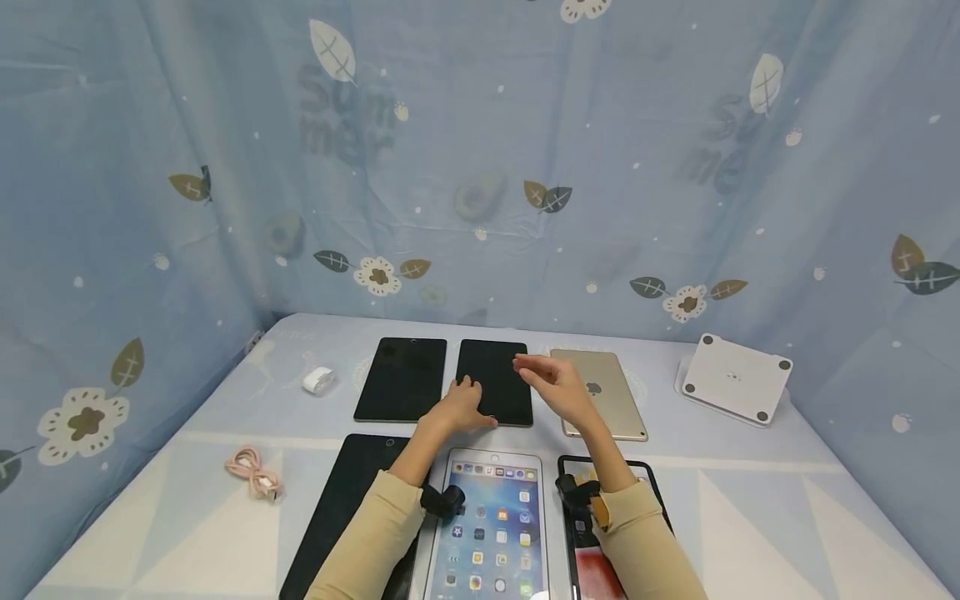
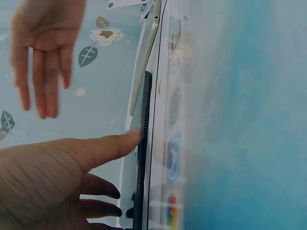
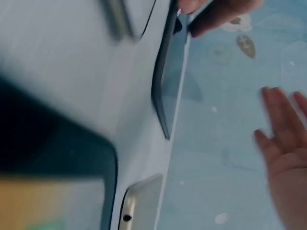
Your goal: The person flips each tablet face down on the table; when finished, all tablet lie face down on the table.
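Observation:
A dark-screened tablet point(image 1: 504, 385) lies flat in the middle of the back row. My left hand point(image 1: 454, 408) is at its lower left corner, fingers spread and loosely bent. In the left wrist view the thumb tip touches the edge of the black tablet point(image 2: 142, 158), its other fingers lying alongside. My right hand point(image 1: 558, 385) is raised above the gap between that tablet and a gold tablet point(image 1: 618, 400), which lies back side up. The right wrist view shows the right hand point(image 3: 290, 153) holding nothing, its fingers extended.
Another black tablet point(image 1: 401, 379) lies back left. In front are a large black tablet point(image 1: 337, 492), a white tablet with a lit screen point(image 1: 495, 533) and a black-framed tablet point(image 1: 596, 575), partly under my forearms. A white charger point(image 1: 319, 381), pink cable point(image 1: 255, 475) and white stand point(image 1: 737, 379) flank them.

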